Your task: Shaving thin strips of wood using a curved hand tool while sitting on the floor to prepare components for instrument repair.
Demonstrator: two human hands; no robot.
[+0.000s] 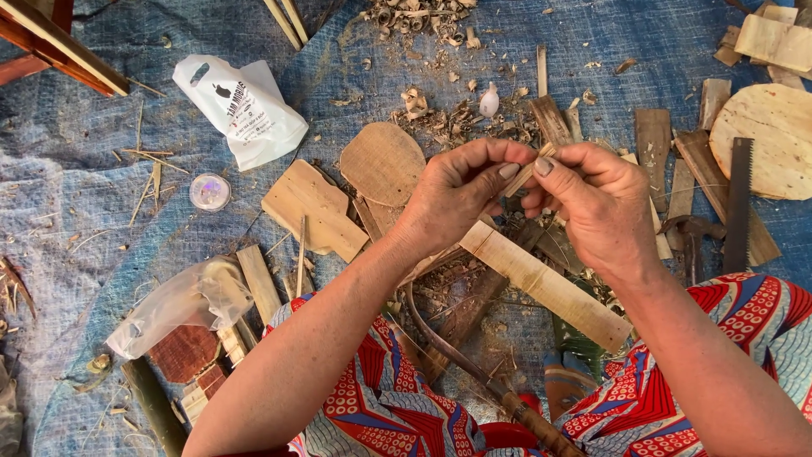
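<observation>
My left hand (457, 196) and my right hand (596, 203) meet at the middle of the view, both pinching a small thin sliver of bamboo (526, 173) between thumbs and fingers. Just under the hands lies a long pale split bamboo slat (550, 288), running down to the right. A curved knife with a dark blade and wrapped handle (474, 372) rests across my lap on red patterned cloth.
A blue tarp (101, 211) covers the ground, strewn with shavings (423, 17) and offcuts. Paddle-shaped wooden blanks (382, 161) lie ahead. A hand saw (738, 203) and round wooden disc (774, 140) sit at right. White plastic bag (241, 110) and a small round tin (210, 191) lie at left.
</observation>
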